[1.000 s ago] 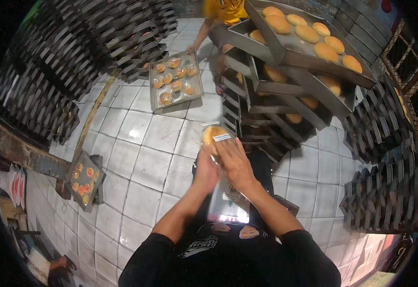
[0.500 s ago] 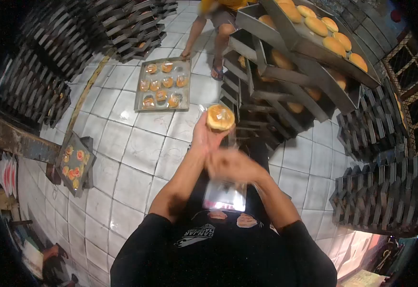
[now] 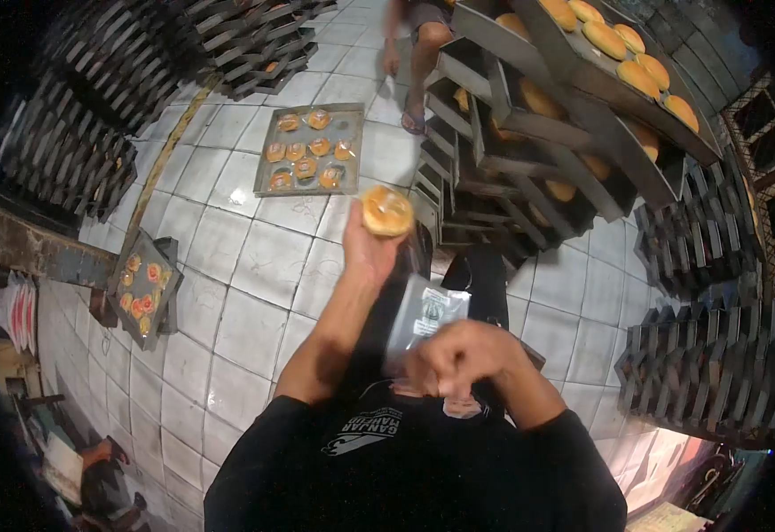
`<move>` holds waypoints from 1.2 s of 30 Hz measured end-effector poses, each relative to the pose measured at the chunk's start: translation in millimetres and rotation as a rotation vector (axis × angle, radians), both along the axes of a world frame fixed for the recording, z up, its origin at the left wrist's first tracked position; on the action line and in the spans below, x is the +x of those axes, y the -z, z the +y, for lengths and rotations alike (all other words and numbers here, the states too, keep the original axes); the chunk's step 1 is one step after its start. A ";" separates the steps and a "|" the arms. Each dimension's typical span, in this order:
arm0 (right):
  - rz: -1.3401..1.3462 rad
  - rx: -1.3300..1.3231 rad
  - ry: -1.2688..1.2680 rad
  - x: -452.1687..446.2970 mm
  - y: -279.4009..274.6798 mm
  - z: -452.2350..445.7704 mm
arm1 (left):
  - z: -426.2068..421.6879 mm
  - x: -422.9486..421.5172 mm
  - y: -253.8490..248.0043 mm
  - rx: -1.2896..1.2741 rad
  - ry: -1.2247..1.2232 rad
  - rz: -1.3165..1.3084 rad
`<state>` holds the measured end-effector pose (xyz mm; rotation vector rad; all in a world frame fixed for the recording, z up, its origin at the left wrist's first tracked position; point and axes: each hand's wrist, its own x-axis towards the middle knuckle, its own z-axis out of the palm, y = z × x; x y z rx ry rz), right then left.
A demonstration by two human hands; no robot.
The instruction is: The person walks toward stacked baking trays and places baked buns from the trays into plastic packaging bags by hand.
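Observation:
My left hand (image 3: 372, 254) holds up a round golden-brown bun (image 3: 387, 211), its fingers around the underside. A clear film sheen shows on and beside the bun. Over my lap lies a clear plastic bag (image 3: 432, 310) with white and green print. At the bag's near edge is my right hand (image 3: 472, 355), slightly blurred, with fingers curled and closed. Whatever is between those fingertips, if anything, is hidden. Beyond my left hand, a metal tray (image 3: 350, 177) on the floor carries several wrapped buns (image 3: 306, 167).
Tall crisscrossed stacks of metal trays (image 3: 574, 133) with long buns rise close on the right. More tray stacks (image 3: 707, 368) stand along both sides. A smaller tray (image 3: 170, 284) of wrapped buns sits at left. Another person's leg (image 3: 423, 75) is at the top, on the tiled floor.
My right hand has moved away from my left hand, down to the plastic bag at my lap. The bun has shifted slightly left. The other person's hand has left the floor tray.

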<state>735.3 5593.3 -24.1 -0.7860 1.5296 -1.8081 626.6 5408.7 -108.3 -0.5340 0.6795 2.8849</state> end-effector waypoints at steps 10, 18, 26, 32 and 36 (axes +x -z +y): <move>0.520 0.557 0.760 -27.3 4.4 -8.3 | -16.5 44.6 -18.6 -0.320 0.437 0.171; 0.522 0.505 0.847 -57.7 37.4 1.9 | -3.4 27.0 4.0 -0.928 0.185 0.449; 0.032 0.337 0.873 -82.5 21.3 14.6 | -17.0 18.1 -23.6 -1.091 -0.208 0.237; -0.534 0.286 0.681 -5.4 115.3 7.7 | -49.2 80.4 50.2 -1.108 0.192 0.220; -0.543 -0.047 0.975 4.4 69.2 -14.0 | -33.8 59.7 4.5 -0.794 0.293 0.240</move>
